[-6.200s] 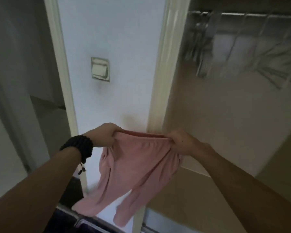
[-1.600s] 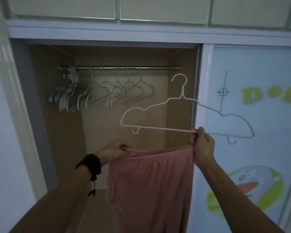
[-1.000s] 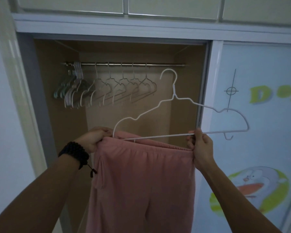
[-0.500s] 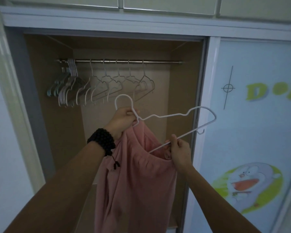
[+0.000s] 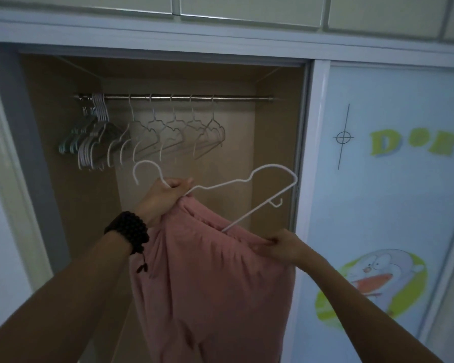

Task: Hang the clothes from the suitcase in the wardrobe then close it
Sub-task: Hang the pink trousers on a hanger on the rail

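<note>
Sliding door point(image 5: 393, 195) lettering reads "Do"; rest cut off by frame.

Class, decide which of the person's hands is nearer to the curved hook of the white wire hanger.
Left. The left hand grips the white wire hanger just below its hook; the right hand pinches the pink trousers lower, off to the right.

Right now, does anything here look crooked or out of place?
Yes: the white hanger is tilted steeply, its hook low at the left hand. One end is pushed inside the pink trousers, whose waistband bunches unevenly toward the right hand. The empty hangers on the rail hang normally.
</note>
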A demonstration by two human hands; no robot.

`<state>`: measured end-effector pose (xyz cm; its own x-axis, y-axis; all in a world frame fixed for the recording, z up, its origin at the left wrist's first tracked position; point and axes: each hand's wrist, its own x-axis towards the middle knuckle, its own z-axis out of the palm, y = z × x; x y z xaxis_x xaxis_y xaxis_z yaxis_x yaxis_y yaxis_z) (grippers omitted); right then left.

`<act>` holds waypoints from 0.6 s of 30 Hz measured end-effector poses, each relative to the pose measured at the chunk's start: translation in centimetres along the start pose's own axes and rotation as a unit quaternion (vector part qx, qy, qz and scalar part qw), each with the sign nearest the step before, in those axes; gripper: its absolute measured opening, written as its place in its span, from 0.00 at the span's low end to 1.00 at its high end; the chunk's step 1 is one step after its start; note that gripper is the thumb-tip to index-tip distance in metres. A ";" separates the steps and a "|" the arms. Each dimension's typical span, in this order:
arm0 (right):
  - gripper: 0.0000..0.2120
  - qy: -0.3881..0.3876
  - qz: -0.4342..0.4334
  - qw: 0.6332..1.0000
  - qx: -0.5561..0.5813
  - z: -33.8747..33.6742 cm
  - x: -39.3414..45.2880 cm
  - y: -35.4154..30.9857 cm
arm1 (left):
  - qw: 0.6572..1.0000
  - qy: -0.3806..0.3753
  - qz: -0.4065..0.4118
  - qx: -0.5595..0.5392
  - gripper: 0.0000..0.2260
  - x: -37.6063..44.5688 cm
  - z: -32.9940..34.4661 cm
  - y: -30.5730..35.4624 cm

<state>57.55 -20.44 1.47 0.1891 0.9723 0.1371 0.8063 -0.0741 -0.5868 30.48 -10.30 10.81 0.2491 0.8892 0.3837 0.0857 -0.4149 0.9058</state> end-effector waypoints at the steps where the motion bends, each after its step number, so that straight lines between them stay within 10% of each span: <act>1: 0.13 0.005 0.011 1.000 -0.009 -0.4 0.2 0.0 | 1.000 -0.003 -0.001 0.006 0.16 -0.3 -0.4 -0.2; 7: 0.10 0.134 0.130 0.974 0.130 -3.1 0.9 -0.4 | 0.997 -0.043 0.005 0.069 0.18 -1.8 -3.6 -1.8; 18: 0.14 0.091 0.165 0.945 0.266 -4.1 1.8 -3.9 | 0.998 -0.023 0.028 0.053 0.18 -2.7 -7.6 -3.7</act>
<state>57.00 -19.32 7.24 0.5136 0.8579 -0.0171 0.2992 -0.1977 -0.9335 22.21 -9.68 7.85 0.2998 0.8557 0.4217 0.1721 -0.4833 0.8583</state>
